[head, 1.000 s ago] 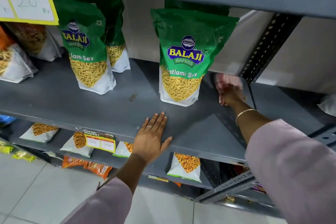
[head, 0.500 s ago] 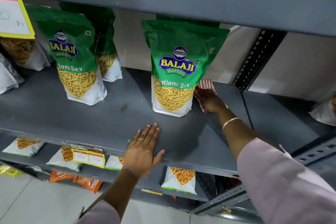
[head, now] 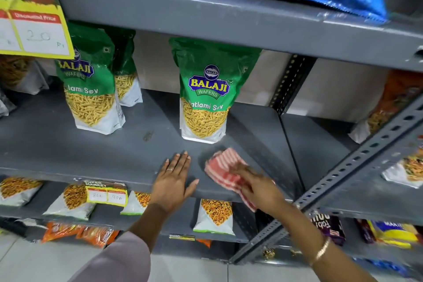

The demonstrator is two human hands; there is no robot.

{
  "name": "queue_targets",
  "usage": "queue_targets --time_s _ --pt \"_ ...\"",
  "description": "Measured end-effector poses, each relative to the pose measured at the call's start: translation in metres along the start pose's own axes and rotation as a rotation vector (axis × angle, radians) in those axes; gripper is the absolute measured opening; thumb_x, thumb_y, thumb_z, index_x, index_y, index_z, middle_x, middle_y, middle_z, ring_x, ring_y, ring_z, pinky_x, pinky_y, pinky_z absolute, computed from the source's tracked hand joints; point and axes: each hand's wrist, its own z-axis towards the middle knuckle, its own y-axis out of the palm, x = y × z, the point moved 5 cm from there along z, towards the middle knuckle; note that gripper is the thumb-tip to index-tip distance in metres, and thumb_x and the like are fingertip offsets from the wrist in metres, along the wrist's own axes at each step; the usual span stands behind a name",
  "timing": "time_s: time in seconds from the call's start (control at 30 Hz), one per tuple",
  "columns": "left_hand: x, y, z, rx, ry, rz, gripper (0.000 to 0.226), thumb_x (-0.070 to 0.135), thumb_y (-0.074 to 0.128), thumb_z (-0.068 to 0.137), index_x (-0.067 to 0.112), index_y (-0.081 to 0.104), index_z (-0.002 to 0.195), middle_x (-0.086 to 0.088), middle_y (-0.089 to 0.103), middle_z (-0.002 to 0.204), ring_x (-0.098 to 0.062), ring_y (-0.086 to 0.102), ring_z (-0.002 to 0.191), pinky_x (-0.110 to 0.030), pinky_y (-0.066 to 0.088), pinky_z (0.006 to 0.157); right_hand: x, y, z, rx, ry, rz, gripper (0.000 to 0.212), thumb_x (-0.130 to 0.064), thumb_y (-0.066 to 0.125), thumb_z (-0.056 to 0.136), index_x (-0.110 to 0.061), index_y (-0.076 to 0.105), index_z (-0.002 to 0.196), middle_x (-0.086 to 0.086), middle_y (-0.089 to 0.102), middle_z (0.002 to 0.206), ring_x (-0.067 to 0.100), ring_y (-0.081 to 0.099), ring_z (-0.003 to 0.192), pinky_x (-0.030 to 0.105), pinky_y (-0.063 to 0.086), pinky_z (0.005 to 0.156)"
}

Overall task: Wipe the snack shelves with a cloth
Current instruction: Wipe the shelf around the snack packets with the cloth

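Your right hand (head: 258,186) presses the cloth (head: 225,171) on the front edge of the shelf (head: 91,149), its fingers (head: 246,170) spread flat over the red and white stripes, not clamped around them; the picture is blurred here, so I cannot tell how firmly they hold. The cloth lies just in front of the middle pouch (head: 206,91) and a little to its right, and one corner hangs over the shelf edge. Its long axis runs from the back left to the front right. Your left hand (head: 172,181) rests flat on the shelf just beside the cloth, to its left, with the fingers together and the thumb out, holding nothing. I think the unwiped part is to the left: a small dark mark (head: 148,135) sits between the middle pouch and the left pouch (head: 90,89), beyond the left hand. The right hand is the nearer to the cloth, so the sweep goes leftward, and the left hand is in the way. The shelf carries three green pouches standing upright, one of them behind the left pouch.
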Motion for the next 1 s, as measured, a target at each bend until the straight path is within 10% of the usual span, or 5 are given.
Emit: queue_targets --time_s 0.17,0.33,0.6,0.8,1.0 --pt "-0.01 -0.009 -0.005 0.022 -0.03 -0.033 0.079 0.053 0.007 0.098 -0.001 0.059 0.123 -0.015 0.057 0.128 -0.029 0.055 0.118 -0.032 0.01 0.109 0.011 -0.028 -0.015 0.165 0.162 0.427 0.045 0.015 0.047 0.079 -0.018 0.071 0.098 0.004 0.073 0.097 0.01 0.07 0.073 0.012 0.051 0.067" --pt "-0.077 -0.024 -0.011 0.126 -0.161 -0.058 0.088 0.061 0.001 0.093 -0.002 0.052 0.13 -0.016 0.05 0.136 -0.031 0.044 0.129 -0.036 0.009 0.111 0.039 -0.023 0.014 0.27 0.494 0.326 0.037 -0.008 0.05 0.089 -0.009 0.052 0.126 0.022 0.063 0.122 0.036 0.062 0.106 0.042 0.05 0.094" --pt "-0.108 -0.02 -0.022 0.092 -0.115 -0.018 0.104 0.071 -0.016 0.081 0.004 0.034 0.143 -0.01 0.031 0.15 -0.024 0.026 0.14 -0.038 0.014 0.114 -0.048 0.029 0.045 0.075 0.318 -0.097 0.055 -0.03 0.032 0.1 -0.028 0.009 0.149 0.004 0.01 0.16 0.029 0.019 0.144 0.045 0.033 0.112" --pt "-0.098 -0.026 -0.01 0.089 -0.14 -0.018 0.08 0.056 0.007 0.094 0.0 0.048 0.133 -0.015 0.047 0.139 -0.029 0.043 0.13 -0.042 0.026 0.108 -0.13 0.04 0.035 0.145 -0.021 -0.057 0.057 -0.005 0.045 0.092 -0.034 0.036 0.141 -0.002 0.036 0.152 0.023 0.052 0.125 0.035 0.049 0.095" --pt "-0.123 -0.018 -0.028 0.059 -0.091 -0.058 0.08 0.054 0.005 0.096 -0.002 0.056 0.126 -0.016 0.054 0.133 -0.031 0.05 0.123 -0.04 0.028 0.106 -0.103 0.005 0.007 0.43 0.261 0.572 0.039 -0.003 0.046 0.093 -0.03 0.062 0.115 0.004 0.069 0.067 0.009 0.062 0.047 0.025 0.051 0.044"
